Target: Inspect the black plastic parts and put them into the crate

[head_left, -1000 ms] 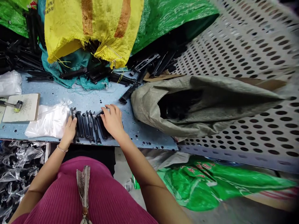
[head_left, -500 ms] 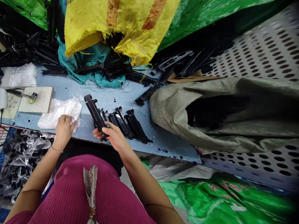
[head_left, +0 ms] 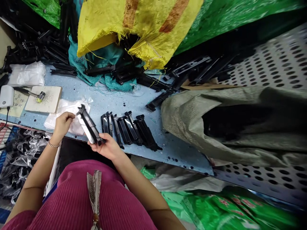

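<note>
In the head view, my right hand (head_left: 107,147) grips the lower end of a long black plastic part (head_left: 89,123), which is tilted up and away, its side shining white. My left hand (head_left: 62,124) has thumb and forefinger pinched at a pile of clear plastic bags (head_left: 63,108), seemingly on the film of one bag; the thin edge is hard to see. The top of the black part is close to these fingers, over the pile. Right of it, several similar black parts (head_left: 124,129) lie side by side on the blue tabletop (head_left: 177,156).
A white block (head_left: 44,105) with a small metal tool and a white device (head_left: 6,95) are at the left. Black parts spill from yellow (head_left: 141,19) and teal sacks behind. A grey-green sack (head_left: 177,111) gapes at the right. Bagged parts (head_left: 21,163) sit below left.
My right hand has brought the black part left, away from the row and towards the bags. My left fingers have lifted from lying on the bags into a pinch. The view has shifted slightly.
</note>
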The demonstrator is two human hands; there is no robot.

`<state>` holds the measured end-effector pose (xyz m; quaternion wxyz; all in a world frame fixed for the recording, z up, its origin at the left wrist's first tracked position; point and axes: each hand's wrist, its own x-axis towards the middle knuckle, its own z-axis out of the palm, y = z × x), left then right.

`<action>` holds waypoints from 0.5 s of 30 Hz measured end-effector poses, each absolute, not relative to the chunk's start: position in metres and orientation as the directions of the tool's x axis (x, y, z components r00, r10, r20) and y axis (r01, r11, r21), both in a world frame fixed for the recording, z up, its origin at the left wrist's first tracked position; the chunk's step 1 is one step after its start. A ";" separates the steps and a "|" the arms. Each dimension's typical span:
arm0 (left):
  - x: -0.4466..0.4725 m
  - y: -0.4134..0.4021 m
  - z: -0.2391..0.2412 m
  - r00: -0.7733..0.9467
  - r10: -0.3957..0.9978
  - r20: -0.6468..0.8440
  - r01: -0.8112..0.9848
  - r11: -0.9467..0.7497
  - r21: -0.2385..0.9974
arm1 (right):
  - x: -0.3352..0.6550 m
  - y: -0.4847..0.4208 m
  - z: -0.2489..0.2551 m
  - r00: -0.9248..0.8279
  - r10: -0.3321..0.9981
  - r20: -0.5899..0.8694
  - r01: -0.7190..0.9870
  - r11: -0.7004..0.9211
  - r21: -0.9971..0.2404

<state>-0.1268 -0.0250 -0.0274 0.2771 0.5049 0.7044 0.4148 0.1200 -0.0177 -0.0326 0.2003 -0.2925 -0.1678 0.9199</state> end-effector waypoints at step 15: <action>-0.137 -0.059 0.013 -0.078 0.965 0.252 0.810 -0.086 0.581 | 0.097 -0.031 -0.042 -0.885 0.259 -0.388 -0.319 -0.943 0.099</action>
